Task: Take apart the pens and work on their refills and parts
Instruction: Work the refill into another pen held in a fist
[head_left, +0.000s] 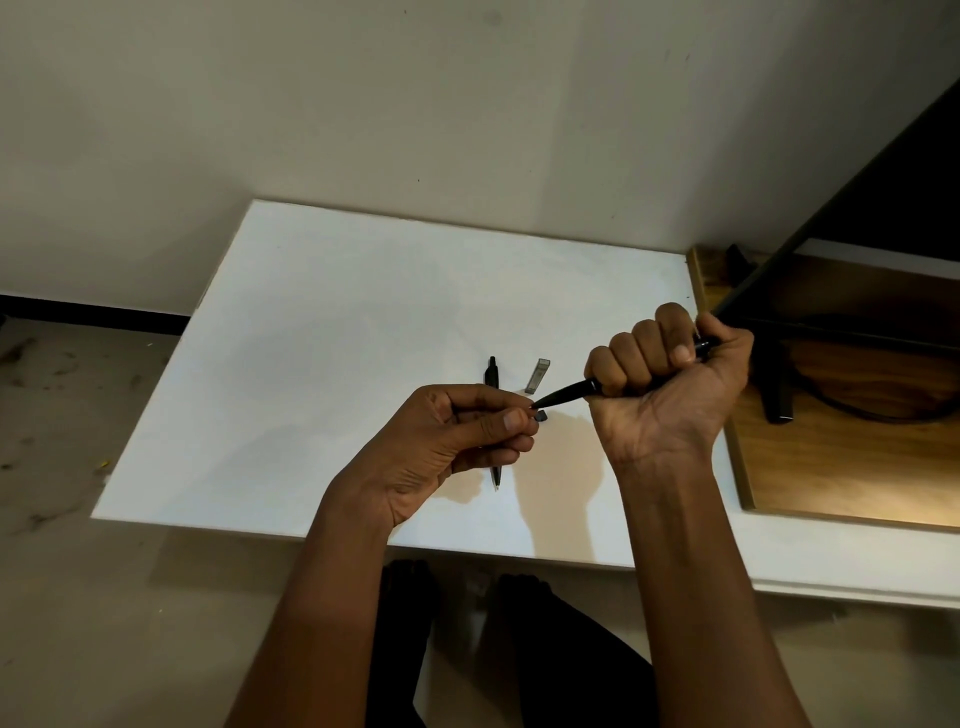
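My right hand is clenched in a fist around a black pen, whose pointed tip aims left toward my left hand. My left hand pinches with thumb and fingertips right at that tip; whatever it grips there is too small to make out. A small dark piece sits just by those fingertips. A second black pen lies on the white board, partly hidden under my left hand, its tip poking out below. A small grey translucent case lies beside it.
The white board rests on a table whose wooden top shows at the right, crossed by a black metal frame. A pale wall stands behind. The floor lies at the left, and my legs show below the table's front edge.
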